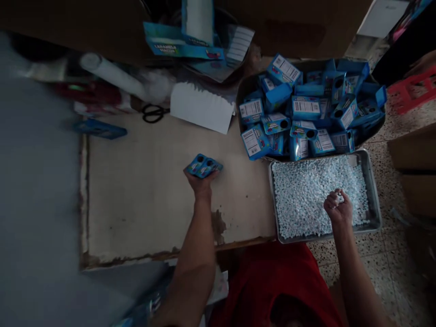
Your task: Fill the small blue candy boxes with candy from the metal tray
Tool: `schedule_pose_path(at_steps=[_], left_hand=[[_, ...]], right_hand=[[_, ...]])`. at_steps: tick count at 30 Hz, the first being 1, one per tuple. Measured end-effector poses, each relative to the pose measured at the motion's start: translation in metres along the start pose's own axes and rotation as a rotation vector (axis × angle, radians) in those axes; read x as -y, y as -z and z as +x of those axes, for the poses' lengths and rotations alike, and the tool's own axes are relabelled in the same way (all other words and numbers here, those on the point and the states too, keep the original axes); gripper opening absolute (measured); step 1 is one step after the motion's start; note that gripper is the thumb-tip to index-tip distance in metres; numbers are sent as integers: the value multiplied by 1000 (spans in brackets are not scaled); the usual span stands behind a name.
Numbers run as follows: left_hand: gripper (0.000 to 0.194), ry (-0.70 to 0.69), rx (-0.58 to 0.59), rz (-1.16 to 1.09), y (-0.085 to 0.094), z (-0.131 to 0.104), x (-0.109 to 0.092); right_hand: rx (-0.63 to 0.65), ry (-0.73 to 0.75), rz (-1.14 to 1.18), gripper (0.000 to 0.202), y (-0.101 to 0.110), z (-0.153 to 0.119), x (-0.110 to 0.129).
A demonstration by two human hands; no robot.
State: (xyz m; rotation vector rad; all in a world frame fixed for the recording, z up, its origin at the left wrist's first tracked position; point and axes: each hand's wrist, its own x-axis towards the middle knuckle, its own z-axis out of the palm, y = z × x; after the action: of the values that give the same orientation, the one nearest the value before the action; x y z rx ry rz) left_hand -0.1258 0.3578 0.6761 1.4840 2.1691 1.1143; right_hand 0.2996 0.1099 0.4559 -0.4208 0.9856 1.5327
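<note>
Over the bare tabletop, my left hand (200, 181) is closed around small blue printed boxes (204, 166) held side by side. Two dark round holes show on their upper faces. My right hand (338, 209) hovers above or just at the surface of a metal tray (374, 195) full of small pale white-and-blue candies (303, 195). Its fingers are curled in, thumb close to the fingertips; what lies inside them is too small to make out. Behind the tray, a large container (242, 88) is heaped with more blue candy boxes (306, 106).
Scissors (154, 113) and a torn white card (202, 106) lie at the table's back. One blue box (100, 129) rests at the left edge. Flattened blue cartons (184, 45) are piled behind. A red plastic crate (413, 91) and cardboard boxes (413, 150) stand to the right.
</note>
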Motion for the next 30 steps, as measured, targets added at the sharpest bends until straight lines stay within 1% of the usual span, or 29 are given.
schedule_pose_path(at_steps=[2, 3, 5, 6, 7, 8, 9, 10, 11, 12, 13, 14, 15, 16, 17, 18, 19, 20, 22, 23, 24, 26, 27, 28, 30], left_hand=[[103, 5, -1, 33, 3, 15, 5], [105, 10, 13, 65, 6, 16, 6], [115, 37, 31, 164, 12, 5, 1], [124, 49, 19, 234, 15, -5, -6], [133, 41, -16, 304, 15, -17, -16], [139, 5, -64, 359, 12, -29, -30], [137, -69, -96, 410, 5, -41, -47], [128, -186, -116, 427, -7, -51, -66], [105, -315, -70, 411, -24, -59, -86], [74, -443, 15, 398, -45, -63, -107], [52, -554, 102, 398, -70, -65, -128], [46, -646, 200, 403, -95, -63, -146], [53, -713, 343, 402, -121, -60, -162], [66, -760, 519, 417, -144, -55, -175], [76, -795, 657, 445, -165, -50, -184], [81, -809, 758, 477, -182, -46, -190], [81, -811, 813, 512, -195, -42, -193], [74, -804, 817, 539, -204, -38, -193], [53, -781, 741, 537, -214, -34, -192], [44, -779, 690, 506, -216, -33, -191], [39, -783, 643, 458, -216, -32, -192], [42, -811, 572, 322, -213, -32, -197], [47, -824, 550, 248, -210, -33, -201], [51, -828, 538, 179, -207, -36, -206], [55, -788, 551, 67, -199, -49, -217]], right_hand=[[-12, 7, -28, 24, -3, 2, -6], [-9, 16, -61, 25, -5, 4, -9], [9, 81, -219, 27, -8, 8, -13], [17, 129, -321, 29, -10, 11, -15], [19, 184, -417, 31, -12, 12, -15], [16, 235, -492, 33, -15, 14, -13], [5, 278, -532, 33, -18, 14, -11], [-5, 316, -581, 32, -21, 14, -7], [-7, 353, -674, 30, -24, 13, -1], [-6, 392, -828, 29, -28, 10, 5], [1, 421, -1027, 29, -32, 7, 11], [12, 436, -1245, 30, -37, 4, 17], [22, 445, -1446, 32, -43, 2, 21], [26, 456, -1589, 33, -51, 0, 24], [29, 484, -1651, 34, -61, 0, 25], [38, 546, -1665, 35, -73, 3, 24], [59, 646, -1651, 38, -87, 8, 21], [89, 775, -1619, 42, -104, 17, 16], [174, 1049, -1585, 52, -139, 43, 5], [215, 1156, -1589, 54, -157, 57, 0], [256, 1227, -1593, 53, -173, 72, -3], [356, 1286, -1572, 45, -199, 91, -5], [412, 1299, -1547, 39, -208, 94, -4], [466, 1308, -1515, 34, -214, 91, -1], [557, 1278, -1424, 29, -218, 69, 4]])
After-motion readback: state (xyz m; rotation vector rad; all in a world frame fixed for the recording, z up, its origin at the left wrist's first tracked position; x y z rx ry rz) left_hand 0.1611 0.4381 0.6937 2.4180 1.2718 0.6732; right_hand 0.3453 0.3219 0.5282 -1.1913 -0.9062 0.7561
